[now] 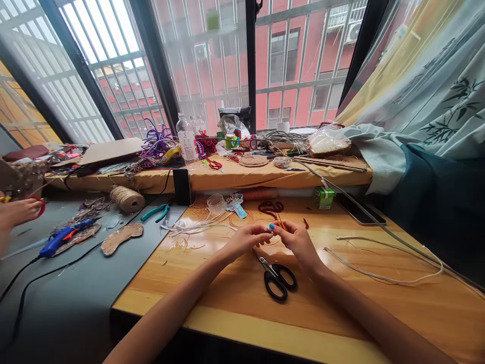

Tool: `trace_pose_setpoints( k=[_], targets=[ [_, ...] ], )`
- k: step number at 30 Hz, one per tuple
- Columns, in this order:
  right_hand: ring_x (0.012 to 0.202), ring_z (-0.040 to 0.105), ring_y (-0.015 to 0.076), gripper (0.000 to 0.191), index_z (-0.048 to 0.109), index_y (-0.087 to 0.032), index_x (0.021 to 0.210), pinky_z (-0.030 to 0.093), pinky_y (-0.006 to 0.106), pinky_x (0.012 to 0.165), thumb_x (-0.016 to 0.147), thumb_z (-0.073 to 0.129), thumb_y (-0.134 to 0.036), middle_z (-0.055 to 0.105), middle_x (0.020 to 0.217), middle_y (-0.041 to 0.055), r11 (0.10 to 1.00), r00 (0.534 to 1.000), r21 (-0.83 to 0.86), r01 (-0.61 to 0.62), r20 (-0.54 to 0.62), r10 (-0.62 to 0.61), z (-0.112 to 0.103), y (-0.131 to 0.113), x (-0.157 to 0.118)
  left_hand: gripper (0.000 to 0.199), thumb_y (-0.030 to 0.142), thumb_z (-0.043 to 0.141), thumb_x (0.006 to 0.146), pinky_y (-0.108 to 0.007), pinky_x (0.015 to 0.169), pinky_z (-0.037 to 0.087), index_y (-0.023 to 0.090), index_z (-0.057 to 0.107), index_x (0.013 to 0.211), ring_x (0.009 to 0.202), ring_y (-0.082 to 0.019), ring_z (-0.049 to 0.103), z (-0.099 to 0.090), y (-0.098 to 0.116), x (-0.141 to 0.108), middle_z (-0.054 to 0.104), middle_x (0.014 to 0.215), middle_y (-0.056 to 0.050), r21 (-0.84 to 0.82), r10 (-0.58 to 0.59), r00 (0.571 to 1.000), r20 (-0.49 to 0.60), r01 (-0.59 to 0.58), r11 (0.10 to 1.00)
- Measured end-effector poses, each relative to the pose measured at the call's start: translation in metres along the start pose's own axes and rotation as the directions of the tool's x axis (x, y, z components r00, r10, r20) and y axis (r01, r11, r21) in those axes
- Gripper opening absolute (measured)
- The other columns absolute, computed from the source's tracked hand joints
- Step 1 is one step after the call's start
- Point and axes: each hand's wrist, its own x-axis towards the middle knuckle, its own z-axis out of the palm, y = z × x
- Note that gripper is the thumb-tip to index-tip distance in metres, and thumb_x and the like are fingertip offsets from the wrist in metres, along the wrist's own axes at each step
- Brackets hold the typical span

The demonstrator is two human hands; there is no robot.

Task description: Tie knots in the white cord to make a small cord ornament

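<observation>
My left hand and my right hand meet over the wooden table, fingertips pinched close together. A thin orange-brown two-pronged piece sticks up from the fingers of my right hand; its kind is unclear. What my left fingers pinch is too small and covered to make out. Just below the hands lie black-handled scissors, their blades partly under my left hand. White cords run on the table to the left of my hands. A dark red cord lies behind them.
At the left, another person's hand holds red-handled scissors. A blue glue gun, teal pliers and a twine spool lie on the grey table. A phone and long cord are at right. The cluttered sill stands behind.
</observation>
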Motion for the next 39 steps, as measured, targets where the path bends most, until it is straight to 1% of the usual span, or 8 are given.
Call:
trace_pose_setpoints(
  k=[4,8,14,18,23,29,34,39],
  targets=[
    [0.065,0.052,0.0133,0.031,0.057,-0.016,0.093,0.039,0.024,0.058,0.071,0.054,-0.039,0.06,0.078,0.0033,0.986,0.993,-0.121,0.115,0.033,-0.111,-0.003,-0.003,-0.001,0.032,0.042,0.055,0.068,-0.021,0.057,0.035,0.012,0.06,0.078,0.057,-0.008,0.045,-0.001,-0.006,0.002,0.056,0.065,-0.001,0.018,-0.004,1.0,-0.025,0.004,1.0],
    [0.077,0.055,0.0171,0.027,0.059,-0.017,0.092,0.04,0.027,0.07,0.077,0.048,-0.036,0.062,0.084,0.0047,0.937,0.977,-0.278,0.21,0.096,-0.191,-0.008,-0.007,-0.001,0.027,0.038,0.056,0.067,-0.02,0.055,0.035,0.011,0.06,0.069,0.055,-0.008,0.044,-0.002,-0.009,0.004,0.056,0.062,-0.001,0.051,-0.003,1.0,0.017,0.002,0.999],
    [0.078,0.055,0.0184,0.026,0.06,-0.016,0.087,0.04,0.028,0.07,0.077,0.047,-0.037,0.063,0.084,0.006,0.898,0.962,-0.353,0.261,0.177,-0.21,-0.01,-0.008,0.0,0.024,0.035,0.058,0.065,-0.02,0.052,0.033,0.011,0.062,0.066,0.052,-0.008,0.043,-0.004,-0.012,0.005,0.056,0.058,-0.001,0.058,-0.024,0.999,-0.021,0.025,0.998],
    [0.072,0.054,0.0168,0.023,0.06,-0.016,0.082,0.039,0.026,0.065,0.077,0.048,-0.035,0.061,0.078,0.005,0.872,0.965,-0.417,0.256,0.166,-0.204,-0.01,-0.009,0.0,0.023,0.033,0.058,0.064,-0.02,0.053,0.033,0.011,0.063,0.066,0.052,-0.008,0.043,-0.003,-0.011,0.004,0.057,0.058,-0.001,0.038,-0.031,0.999,-0.033,0.032,0.999],
    [0.061,0.049,0.0135,0.021,0.058,-0.015,0.075,0.035,0.024,0.056,0.077,0.047,-0.033,0.058,0.068,0.0026,0.81,0.964,-0.523,0.267,0.151,-0.221,-0.011,-0.008,0.002,0.025,0.034,0.059,0.063,-0.02,0.052,0.033,0.01,0.064,0.068,0.051,-0.007,0.042,0.001,-0.01,0.004,0.057,0.057,-0.002,0.007,-0.029,0.992,-0.119,0.03,1.0],
    [0.058,0.047,0.013,0.02,0.057,-0.015,0.071,0.034,0.024,0.054,0.077,0.047,-0.031,0.055,0.064,0.0021,0.753,0.942,-0.566,0.336,0.211,-0.262,-0.012,-0.005,0.002,0.028,0.037,0.057,0.066,-0.019,0.051,0.034,0.01,0.065,0.071,0.052,-0.008,0.043,0.0,-0.017,0.005,0.057,0.057,-0.002,0.033,0.017,0.986,-0.167,-0.012,0.999],
    [0.068,0.053,0.0164,0.019,0.06,-0.015,0.077,0.038,0.026,0.063,0.076,0.049,-0.031,0.06,0.075,0.0053,0.775,0.936,-0.528,0.348,0.235,-0.261,-0.015,-0.002,0.006,0.024,0.031,0.051,0.073,-0.019,0.052,0.036,0.012,0.065,0.071,0.054,-0.009,0.046,-0.002,-0.014,0.004,0.058,0.059,-0.002,0.305,0.136,0.977,-0.164,-0.081,0.949],
    [0.085,0.054,0.0185,0.03,0.06,-0.017,0.096,0.04,0.028,0.074,0.077,0.048,-0.037,0.059,0.093,0.0066,0.869,0.944,-0.39,0.305,0.247,-0.22,-0.015,-0.002,0.008,0.021,0.025,0.047,0.079,-0.022,0.063,0.039,0.016,0.066,0.081,0.066,-0.012,0.052,-0.005,-0.012,0.003,0.062,0.072,-0.005,0.607,0.356,0.934,-0.042,-0.259,0.751]
  ],
)
